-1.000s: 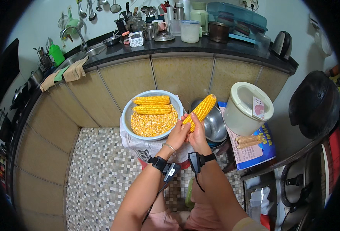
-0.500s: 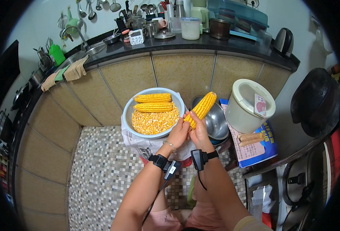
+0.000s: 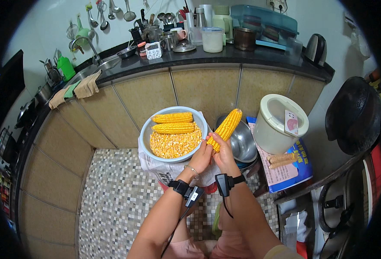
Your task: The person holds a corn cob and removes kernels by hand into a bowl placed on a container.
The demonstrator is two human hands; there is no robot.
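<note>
An ear of yellow corn [image 3: 226, 128] slants up to the right between my hands, its lower end in their grasp. My right hand [image 3: 223, 152] is wrapped round that end. Pressed against it from the left, my left hand [image 3: 202, 156] has its fingers closed at the cob; the fingertips are partly hidden. Just left of my hands, a pale blue basin [image 3: 144, 139] holds loose kernels [image 3: 173, 143]. Two more whole ears, an upper ear [image 3: 172, 118] and a lower ear [image 3: 173, 128], lie side by side on the kernels.
Behind the held ear sits a metal bowl [image 3: 243, 144]. To the right, a lidded cream bucket [image 3: 273, 125] and several bare cobs [image 3: 281, 161] rest on a blue and pink printed sheet [image 3: 285, 184]. Newspaper [image 3: 156, 168] lies under the basin. A dark counter [image 3: 225, 57] runs along the back.
The whole scene sits slightly lower in the picture. Both hands keep their hold on the ear of corn, with barely any shift against the basin.
</note>
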